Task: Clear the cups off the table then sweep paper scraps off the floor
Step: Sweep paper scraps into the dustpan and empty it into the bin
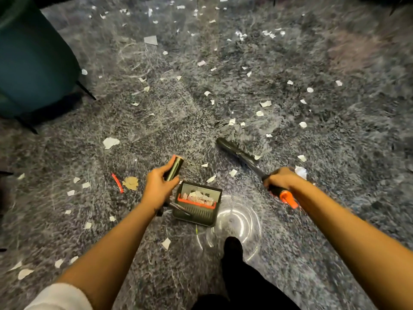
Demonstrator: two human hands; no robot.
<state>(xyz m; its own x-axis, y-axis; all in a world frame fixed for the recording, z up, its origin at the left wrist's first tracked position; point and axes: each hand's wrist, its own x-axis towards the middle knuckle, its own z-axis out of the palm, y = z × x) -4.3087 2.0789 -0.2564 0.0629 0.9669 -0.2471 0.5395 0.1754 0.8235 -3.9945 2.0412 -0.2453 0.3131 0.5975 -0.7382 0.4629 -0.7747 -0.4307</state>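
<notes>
White paper scraps [111, 142] lie scattered over the grey speckled floor, thickest toward the far side. My left hand [159, 186] grips the dark handle [175, 167] of a black dustpan [197, 203] with a red comb edge. The pan stands on the floor just ahead of my feet and holds a few scraps. My right hand [280, 179] grips the black and orange handle [287, 198] of a broom. Its dark head [238, 151] rests on the floor ahead of the pan, bristles among the scraps.
A teal upholstered chair [33, 63] on thin black legs stands at the far left. A red strip [117, 183] and a brown scrap [131, 183] lie left of the dustpan. My dark shoe [233, 248] is planted behind the pan.
</notes>
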